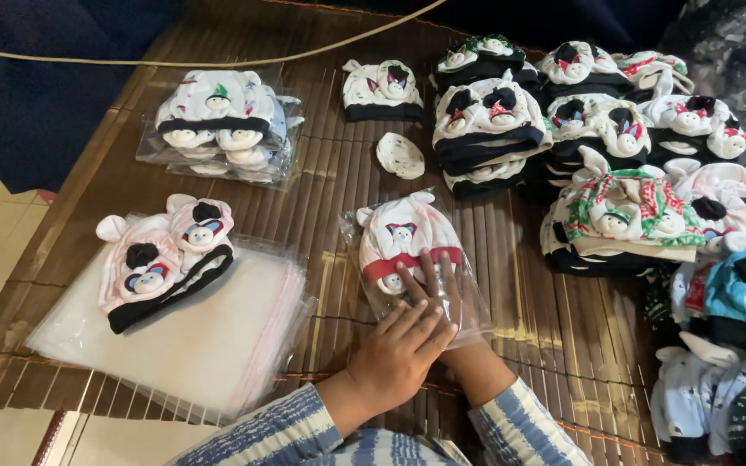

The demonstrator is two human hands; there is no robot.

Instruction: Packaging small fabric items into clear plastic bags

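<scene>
Pressing flat, the open left hand [399, 352] overlaps the open right hand [438, 289] on the clear-bagged pink-and-white baby hat [407, 237], lying lengthwise just beyond both.

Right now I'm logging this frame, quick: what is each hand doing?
Left hand: open, flat, lying over the right hand.
Right hand: open, pressing flat on the bagged hat; holding nothing.

both forearms, in blue-and-white striped sleeves, reach forward and meet. the left hand [399, 349] lies flat, palm down, fingers together, across the right hand [442, 289], whose fingers stretch forward, spread and pressed down.
</scene>
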